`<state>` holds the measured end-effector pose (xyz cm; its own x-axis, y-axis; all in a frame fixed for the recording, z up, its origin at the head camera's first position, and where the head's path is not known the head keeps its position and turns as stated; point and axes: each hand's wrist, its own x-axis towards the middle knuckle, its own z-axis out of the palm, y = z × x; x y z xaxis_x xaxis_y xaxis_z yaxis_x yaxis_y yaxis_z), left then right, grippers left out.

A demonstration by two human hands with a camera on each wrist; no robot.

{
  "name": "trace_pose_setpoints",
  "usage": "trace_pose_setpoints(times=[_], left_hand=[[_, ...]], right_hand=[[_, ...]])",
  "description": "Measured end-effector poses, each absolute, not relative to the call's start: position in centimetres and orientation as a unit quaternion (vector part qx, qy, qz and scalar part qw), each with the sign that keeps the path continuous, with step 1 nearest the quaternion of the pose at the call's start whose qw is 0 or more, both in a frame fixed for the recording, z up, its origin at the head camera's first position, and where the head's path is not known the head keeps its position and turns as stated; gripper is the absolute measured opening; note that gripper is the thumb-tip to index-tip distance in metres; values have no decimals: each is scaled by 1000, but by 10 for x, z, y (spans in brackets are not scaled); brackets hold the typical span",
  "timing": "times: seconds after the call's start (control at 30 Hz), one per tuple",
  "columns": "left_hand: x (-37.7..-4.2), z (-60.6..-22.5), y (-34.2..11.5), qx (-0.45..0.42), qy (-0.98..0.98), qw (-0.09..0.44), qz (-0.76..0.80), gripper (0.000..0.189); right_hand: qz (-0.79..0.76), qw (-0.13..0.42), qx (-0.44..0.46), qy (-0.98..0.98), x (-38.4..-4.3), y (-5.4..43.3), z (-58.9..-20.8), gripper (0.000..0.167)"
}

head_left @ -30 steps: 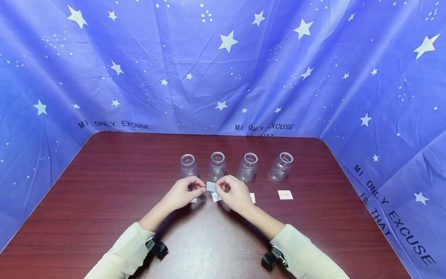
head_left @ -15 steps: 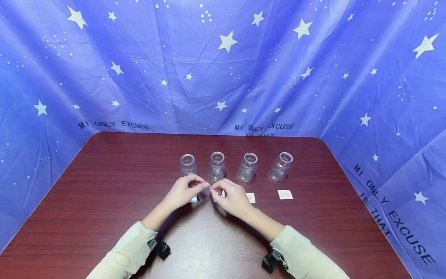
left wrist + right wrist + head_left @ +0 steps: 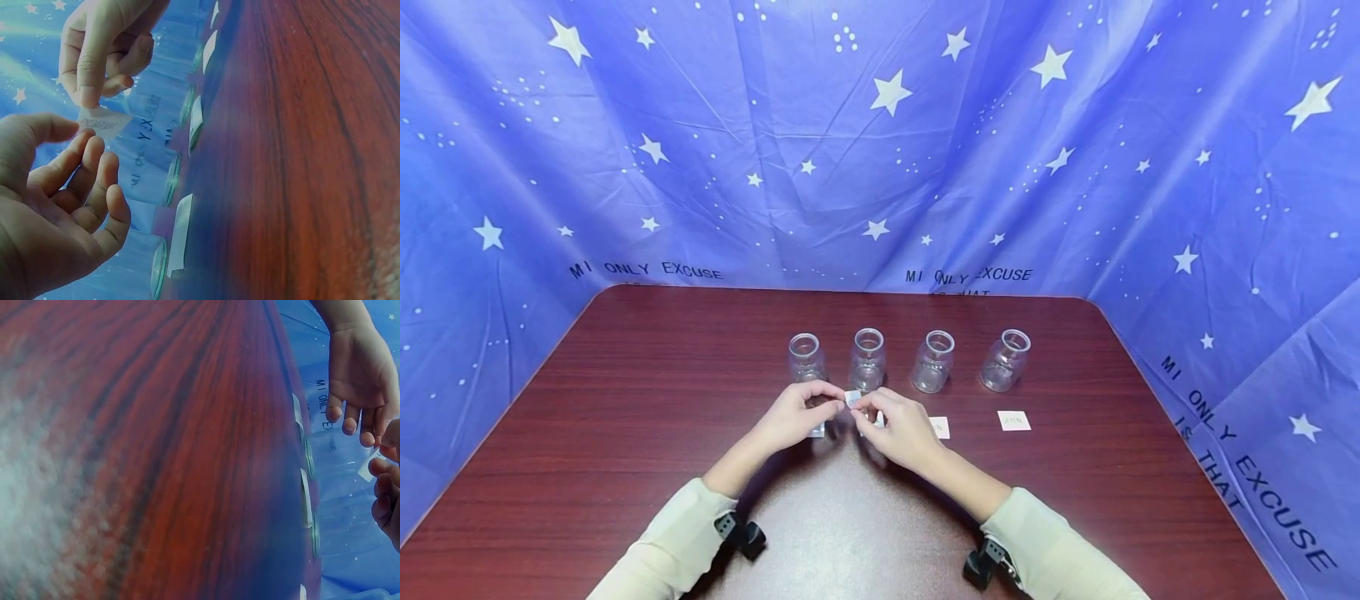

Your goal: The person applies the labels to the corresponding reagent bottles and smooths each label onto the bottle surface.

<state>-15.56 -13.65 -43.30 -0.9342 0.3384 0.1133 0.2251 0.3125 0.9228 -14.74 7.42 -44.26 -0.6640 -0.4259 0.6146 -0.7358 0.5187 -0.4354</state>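
Note:
A small white paper label (image 3: 852,398) with handwriting on it is held up between both hands, in front of the jars. My left hand (image 3: 797,414) pinches one corner between thumb and forefinger, its other fingers loosely bent in the left wrist view. My right hand (image 3: 901,427) pinches the opposite corner with thumb and forefinger. In the right wrist view the label (image 3: 370,467) shows partly behind the right fingers. Under the hands, one label (image 3: 817,431) lies near the left hand, and another is mostly hidden by the right hand.
Several open glass jars (image 3: 933,367) stand in a row just beyond the hands on the dark red wooden table (image 3: 625,400). To the right lie two more labels, one (image 3: 940,427) beside the right hand and one (image 3: 1013,420) farther out. A blue star-printed curtain (image 3: 820,200) surrounds the table.
The label has turned from its blank side, through edge-on, to its written side. My left fingers have closed on its corner, and the right fingers have shifted their grip slightly. Jars have not moved.

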Motion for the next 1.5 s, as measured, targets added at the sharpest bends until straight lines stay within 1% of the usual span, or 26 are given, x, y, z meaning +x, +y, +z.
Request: trace_pose_setpoints(times=[0.1,0.17,0.3,0.4,0.53,0.63,0.77,0.93,1.03,1.3,1.5], left_hand=[[-154,-431,-137,167,807,55,564,23],[-155,-431,-136,159,814,44,557,21],[-155,-431,-136,148,829,15,538,16],[-155,-432,-136,143,836,3,529,14],[-155,-433,-137,135,841,-1,524,14],[-155,-432,-138,129,841,0,525,13],[-154,-432,-139,136,842,0,522,13],[-154,-431,-139,151,844,5,515,12],[-153,-430,-139,156,845,10,512,12],[-155,-430,-146,148,838,12,524,12],[-155,-430,-156,128,845,4,519,14]], right_hand=[[345,225,346,-843,-147,74,-443,3],[342,229,348,-842,-147,74,-443,2],[341,235,349,-840,-147,74,-443,8],[341,233,348,-841,-147,73,-442,8],[343,228,349,-842,-146,74,-441,13],[343,238,347,-840,-147,76,-441,16],[352,247,318,-845,-151,77,-438,12],[376,209,272,-861,-156,78,-435,7],[391,185,269,-860,-157,77,-434,4],[466,115,259,-839,-156,72,-431,5],[483,86,257,-833,-156,65,-430,6]])
